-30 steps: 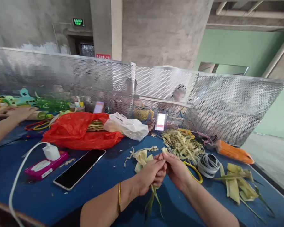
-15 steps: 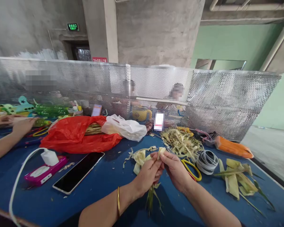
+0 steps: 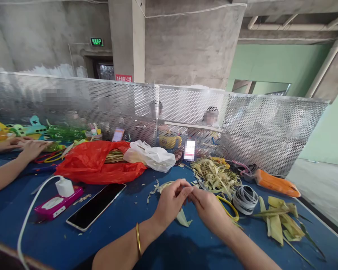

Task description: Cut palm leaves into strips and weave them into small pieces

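My left hand (image 3: 171, 200), a gold bangle on its wrist, is closed with thumb and fingers pinched together. Against it presses my right hand (image 3: 208, 206), its fingers also curled in. Between them they grip a pale corn husk (image 3: 183, 218), whose broad tip hangs below the fingers; the rest is hidden by my hands. Another pale husk piece (image 3: 163, 186) shows behind my left hand. Yellow-handled scissors (image 3: 233, 214) lie just beyond my right hand, partly covered by it.
A heap of husk scraps (image 3: 215, 174), a coil of grey-white strip (image 3: 245, 199) and loose husk leaves (image 3: 278, 221) lie to the right. Leftward are a black-screened phone (image 3: 97, 206), a magenta power bank (image 3: 59, 204) and a red bag (image 3: 84, 165). A co-worker's hands (image 3: 30, 148) are far left.
My hands have turned over the husk, so its gathered top no longer shows above the fingers. The green stems that hung below them are gone from there; a pale husk tip shows instead.
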Demonstrator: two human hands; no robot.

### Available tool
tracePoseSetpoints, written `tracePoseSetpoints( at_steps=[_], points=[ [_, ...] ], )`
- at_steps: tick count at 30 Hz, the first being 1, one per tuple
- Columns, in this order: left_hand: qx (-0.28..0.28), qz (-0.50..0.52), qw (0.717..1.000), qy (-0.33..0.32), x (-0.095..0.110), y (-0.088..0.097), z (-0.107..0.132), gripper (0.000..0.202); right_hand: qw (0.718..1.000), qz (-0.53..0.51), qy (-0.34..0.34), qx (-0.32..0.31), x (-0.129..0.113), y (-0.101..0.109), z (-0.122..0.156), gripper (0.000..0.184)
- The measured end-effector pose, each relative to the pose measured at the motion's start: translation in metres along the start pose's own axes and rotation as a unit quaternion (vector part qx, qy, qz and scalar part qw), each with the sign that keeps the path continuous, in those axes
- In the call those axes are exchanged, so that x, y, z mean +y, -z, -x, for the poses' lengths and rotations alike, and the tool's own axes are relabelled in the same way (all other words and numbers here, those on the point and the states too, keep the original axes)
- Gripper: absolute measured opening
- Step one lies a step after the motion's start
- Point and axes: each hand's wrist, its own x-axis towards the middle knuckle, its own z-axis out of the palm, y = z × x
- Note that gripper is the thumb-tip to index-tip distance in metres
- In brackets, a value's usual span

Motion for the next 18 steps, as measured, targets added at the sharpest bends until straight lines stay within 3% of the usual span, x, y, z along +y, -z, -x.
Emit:
tracePoseSetpoints(
  at_steps=[3,6,8,11,14,18],
  points=[
    [0.06,-0.044,0.997,-0.037,-0.001,-0.0046,0.0038,0.034,1.0,0.007,-0.01,0.01,-0.0011,-0.0089,0.0003,0.037],
    [0.068,-0.022,0.997,-0.017,-0.0026,-0.0067,0.0049,0.035,0.999,-0.041,0.009,0.008,-0.0008,-0.0099,-0.0006,0.035],
    [0.055,0.007,0.998,0.012,-0.0029,-0.0056,0.0037,0.039,0.996,-0.087,0.028,-0.005,-0.001,-0.0082,-0.001,0.034],
    [-0.012,0.029,0.999,0.041,-0.0024,-0.0024,0.001,0.047,0.989,-0.134,0.044,-0.035,-0.0012,-0.0053,-0.0013,0.033],
    [-0.04,0.002,0.999,0.02,-0.0012,0.0001,-0.0009,0.05,0.991,-0.12,0.042,-0.047,-0.0002,-0.0042,-0.0016,0.032],
    [0.033,-0.103,0.993,-0.047,-0.0008,0.0021,-0.0011,0.044,0.998,-0.028,0.054,-0.027,0.0023,-0.0083,-0.0003,0.03]
  ],
)
